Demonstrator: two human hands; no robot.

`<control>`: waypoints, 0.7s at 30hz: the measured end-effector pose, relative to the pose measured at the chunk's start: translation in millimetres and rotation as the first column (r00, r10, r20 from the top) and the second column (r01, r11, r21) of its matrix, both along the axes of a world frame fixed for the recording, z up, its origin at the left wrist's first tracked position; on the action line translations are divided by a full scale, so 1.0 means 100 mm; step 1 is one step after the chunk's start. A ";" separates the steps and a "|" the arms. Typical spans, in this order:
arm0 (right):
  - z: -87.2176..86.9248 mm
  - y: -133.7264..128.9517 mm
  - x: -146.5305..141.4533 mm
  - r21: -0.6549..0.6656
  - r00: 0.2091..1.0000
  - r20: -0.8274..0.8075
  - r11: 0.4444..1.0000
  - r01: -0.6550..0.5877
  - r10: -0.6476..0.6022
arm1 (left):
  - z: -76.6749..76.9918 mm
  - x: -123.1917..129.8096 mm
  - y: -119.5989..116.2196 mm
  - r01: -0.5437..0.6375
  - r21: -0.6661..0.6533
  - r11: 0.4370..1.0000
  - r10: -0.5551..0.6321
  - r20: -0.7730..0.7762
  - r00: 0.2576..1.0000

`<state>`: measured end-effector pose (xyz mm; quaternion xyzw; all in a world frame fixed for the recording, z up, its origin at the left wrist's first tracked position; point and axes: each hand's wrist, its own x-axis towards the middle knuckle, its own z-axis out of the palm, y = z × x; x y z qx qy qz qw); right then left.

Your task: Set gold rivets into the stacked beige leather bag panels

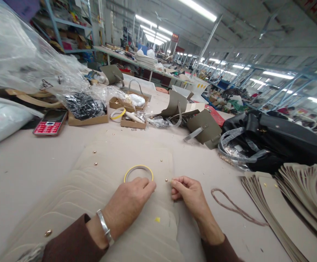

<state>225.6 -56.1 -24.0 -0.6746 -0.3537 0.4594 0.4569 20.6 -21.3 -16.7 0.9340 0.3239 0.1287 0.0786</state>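
Note:
My left hand (132, 198), with a bracelet at the wrist, is closed on a narrow roll of yellow-edged tape (139, 167). Under it lies a fanned stack of beige flat panels (92, 196), several of them fitted with small gold-coloured metal studs (166, 180). A small yellow piece of tape (157, 219) sticks to a panel below the hand. My right hand (187, 191) is at the stack's right edge, thumb and forefinger pinched beside a stud. Whatever is between those fingertips is too small to make out.
Beige strips (292, 214) are piled at the right, near a looped brown cord (237, 207) and a black bag (278, 142). Farther back are olive panels with handles (203, 127) and small cardboard boxes (133, 123). A red-keyed phone (50, 123) and plastic bags (24, 54) occupy the left.

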 end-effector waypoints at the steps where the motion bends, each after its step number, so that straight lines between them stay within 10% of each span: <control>1: -0.01 0.01 0.02 -0.005 1.000 0.008 1.000 -0.009 0.009 | 0.01 0.00 0.01 -0.011 -0.016 1.000 0.010 -0.056 0.998; 21: -0.10 0.11 -0.14 -0.039 0.928 0.369 0.998 -0.042 0.053 | 0.01 0.03 0.01 -0.019 -0.071 0.997 0.011 -0.118 0.993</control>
